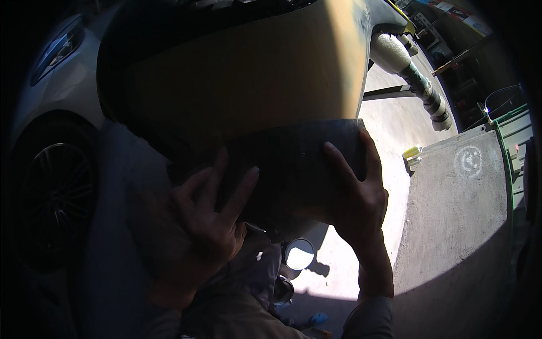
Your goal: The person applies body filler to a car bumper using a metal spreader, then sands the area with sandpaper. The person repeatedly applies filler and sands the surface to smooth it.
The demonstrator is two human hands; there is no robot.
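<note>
A large car body panel [254,62], tan with dark edges, fills the top middle. Over its lower part lies a dark flat piece [282,175], its material unclear. My left hand [214,209] holds this piece at the left, fingers spread over its face and thumb mostly hidden. At the right, my right hand [364,192] grips the same piece, with two fingers reaching up near its top right corner. Both hands are in shadow, and what is behind the piece is hidden.
A white car [68,96] with a dark wheel stands left. Wrapped padded tubing [412,79] is at upper right, above a concrete slab [451,214] and a yellow object [412,151]. A round white-topped container [299,254] sits low in the middle. Cluttered shelving [463,39] is behind.
</note>
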